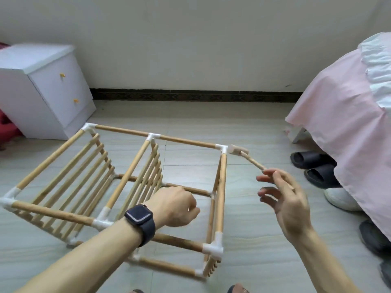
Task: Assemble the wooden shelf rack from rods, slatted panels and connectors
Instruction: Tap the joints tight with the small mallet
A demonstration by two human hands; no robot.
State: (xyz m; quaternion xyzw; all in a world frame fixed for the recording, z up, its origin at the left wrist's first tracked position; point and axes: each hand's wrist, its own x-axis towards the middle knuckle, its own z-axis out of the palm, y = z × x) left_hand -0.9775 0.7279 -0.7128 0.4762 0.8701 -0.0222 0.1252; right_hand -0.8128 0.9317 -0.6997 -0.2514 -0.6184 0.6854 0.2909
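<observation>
Rack [127, 176] is laid on its side on the tiled floor [254, 229], left of centre, rods and slatted panels joined by white connectors. Mallet [237, 149] handle is pinched by the right hand [289, 199], remaining fingers spread. Mallet head is set against the far right corner connector [222, 148]. Left hand [175, 205], watch [140, 220] on wrist, is held curled over the rack's near side; blurred, so its grip cannot be told.
</observation>
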